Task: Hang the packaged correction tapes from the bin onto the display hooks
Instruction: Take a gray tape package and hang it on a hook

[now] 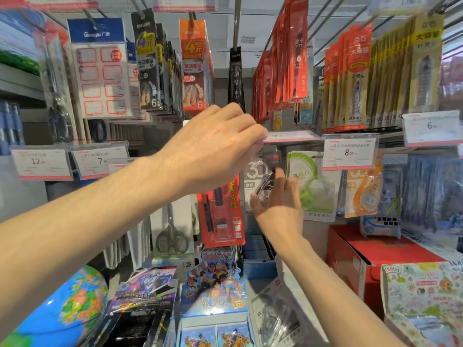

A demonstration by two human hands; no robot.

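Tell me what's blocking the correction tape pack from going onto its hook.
The price tag holder hangs at the hook's front, just above the correction tape pack gripped by the right hand. The left hand is lifting it. The hook tip itself is hidden.

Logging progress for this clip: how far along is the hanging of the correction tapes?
Done: a green correction tape and an orange one already hang in the row under the price tags. In hand: the left hand lifts a pink-edged price tag while the right hand holds a clear correction tape pack up beneath it. Left: at least one more pack lies at the bottom of view.
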